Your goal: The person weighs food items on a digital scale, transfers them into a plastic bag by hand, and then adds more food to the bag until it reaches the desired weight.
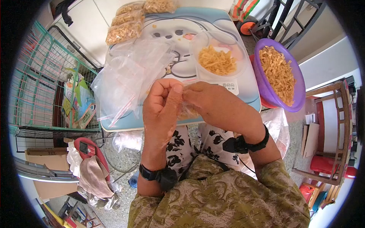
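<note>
My left hand (pixel 161 102) and my right hand (pixel 209 99) meet over the table's near edge, fingers pinched at the top of a clear plastic bag (pixel 187 113). Some yellowish pieces show through the bag below my fingers; most of it is hidden. Just beyond my right hand, a white digital scale (pixel 232 86) carries a clear plastic tub (pixel 243 62) with dried yellow flakes (pixel 216 62) in it. Left of my left hand lies a loose pile of flat clear zip bags (pixel 118 81).
Several filled bags (pixel 123 32) sit at the table's (pixel 216 14) far left. Beside its right edge stands a purple basin (pixel 298 102) heaped with dried flakes (pixel 277 72). A green wire cage (pixel 42 83) is at left; a red stool (pixel 100 157) holds a phone (pixel 87 148) and cloth.
</note>
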Tool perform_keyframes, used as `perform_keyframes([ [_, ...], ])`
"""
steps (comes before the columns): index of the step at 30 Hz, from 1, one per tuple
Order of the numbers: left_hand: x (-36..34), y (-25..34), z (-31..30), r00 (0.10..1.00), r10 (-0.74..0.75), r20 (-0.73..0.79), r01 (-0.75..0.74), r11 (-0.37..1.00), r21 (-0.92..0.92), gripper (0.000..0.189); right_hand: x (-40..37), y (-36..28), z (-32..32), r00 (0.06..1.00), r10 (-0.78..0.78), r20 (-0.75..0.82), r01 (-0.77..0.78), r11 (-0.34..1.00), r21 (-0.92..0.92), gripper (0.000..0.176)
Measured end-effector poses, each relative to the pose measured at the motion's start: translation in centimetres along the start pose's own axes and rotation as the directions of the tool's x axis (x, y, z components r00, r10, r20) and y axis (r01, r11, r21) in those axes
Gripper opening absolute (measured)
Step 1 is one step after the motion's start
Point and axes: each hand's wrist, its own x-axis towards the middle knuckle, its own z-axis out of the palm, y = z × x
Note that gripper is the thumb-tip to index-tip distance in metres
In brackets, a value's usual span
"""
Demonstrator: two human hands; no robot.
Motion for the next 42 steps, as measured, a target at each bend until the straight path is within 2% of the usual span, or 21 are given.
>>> perform_keyframes([
  [2,0.2,0.1,-0.3,0.996,-0.056,-0.075,0.052,0.998,-0.045,0.015,-0.3,0.0,-0.3,0.999,-0.001,0.049,0.000,1.000,0.002,0.027],
  [4,0.5,0.0,-0.8,0.993,-0.071,-0.094,0.066,0.996,-0.060,0.015,-1.0,-0.2,-0.2,0.968,0.125,-0.218,-0.063,0.961,0.271,0.028],
  [8,0.4,-0.3,-0.9,0.991,-0.101,-0.083,0.093,0.990,-0.102,0.014,-1.9,0.2,0.5,0.962,0.145,-0.232,-0.077,0.957,0.281,0.032],
  [10,0.3,-0.1,-0.5,0.994,-0.095,-0.054,0.091,0.992,-0.085,0.014,-1.8,0.5,1.3,0.957,-0.097,-0.272,0.120,0.990,0.070,0.031],
  [14,-0.2,0.3,0.3,0.996,-0.074,0.040,0.077,0.994,-0.073,0.013,-0.6,-0.3,1.3,0.984,-0.082,-0.156,0.083,0.997,-0.003,0.030],
  [17,0.0,0.0,0.1,0.997,-0.071,0.007,0.072,0.991,-0.113,0.013,-0.3,-0.4,1.1,0.995,0.010,-0.095,-0.012,1.000,-0.023,0.030],
  [19,0.2,0.2,-0.1,0.996,-0.089,-0.031,0.085,0.992,-0.096,0.012,-0.5,0.2,1.2,0.978,-0.100,-0.186,0.102,0.995,0.004,0.035],
  [20,0.3,0.3,-0.3,0.992,-0.107,-0.071,0.101,0.992,-0.080,0.012,-0.6,0.4,0.9,0.978,-0.100,-0.185,0.102,0.995,0.005,0.035],
  [22,0.4,0.0,-0.9,0.994,-0.081,-0.067,0.073,0.991,-0.110,0.012,-1.1,0.8,-0.2,0.919,-0.163,-0.360,0.211,0.972,0.099,0.036],
  [23,0.5,-0.1,-1.0,0.997,-0.054,-0.063,0.045,0.989,-0.141,0.013,-1.4,1.1,-0.9,0.919,-0.163,-0.359,0.210,0.973,0.097,0.036],
  [25,0.5,0.0,-0.9,0.997,-0.039,-0.069,0.026,0.985,-0.172,0.013,-1.9,2.1,-2.5,0.871,-0.059,-0.487,0.046,0.998,-0.039,0.025],
  [27,0.5,0.2,-0.8,0.997,-0.022,-0.078,0.006,0.980,-0.200,0.013,-2.0,3.6,-3.9,0.850,-0.014,-0.527,-0.074,0.986,-0.147,0.026],
  [28,0.4,0.3,-0.6,0.996,0.002,-0.088,-0.022,0.975,-0.221,0.014,-1.8,4.4,-4.4,0.850,-0.016,-0.527,-0.074,0.986,-0.149,0.026],
  [30,0.5,0.2,-0.2,0.995,0.026,-0.100,-0.050,0.969,-0.240,0.014,-1.3,5.9,-5.1,0.904,0.147,-0.401,-0.236,0.955,-0.182,0.027],
  [31,0.5,0.1,-0.1,0.995,0.009,-0.103,-0.033,0.972,-0.233,0.014,-0.9,6.9,-5.1,0.905,0.145,-0.401,-0.234,0.955,-0.183,0.027],
  [33,0.6,-0.3,-0.2,0.994,-0.008,-0.109,-0.017,0.975,-0.222,0.015,0.0,9.1,-4.4,0.947,0.011,-0.322,-0.100,0.960,-0.260,0.032],
  [34,0.6,-0.6,-0.3,0.994,-0.020,-0.109,-0.005,0.974,-0.226,0.015,0.4,9.8,-4.2,0.947,0.011,-0.322,-0.099,0.961,-0.258,0.032],
  [36,0.6,-0.8,-0.3,0.994,-0.035,-0.107,0.010,0.973,-0.230,0.016,1.1,10.6,-3.9,0.981,0.052,-0.189,-0.109,0.946,-0.305,0.041],
  [37,0.7,-0.8,-0.3,0.994,-0.036,-0.104,0.012,0.974,-0.224,0.016,1.4,10.7,-3.7,0.981,0.054,-0.188,-0.110,0.947,-0.302,0.041],
  [40,0.9,-0.9,-0.3,0.994,-0.039,-0.099,0.018,0.977,-0.211,0.017,2.5,10.7,-3.0,0.984,0.121,-0.134,-0.159,0.929,-0.334,0.036],
  [42,0.9,-1.1,-0.5,0.995,-0.038,-0.094,0.018,0.978,-0.207,0.017,3.1,10.9,-2.3,0.970,0.233,-0.076,-0.243,0.873,-0.423,0.031],
])
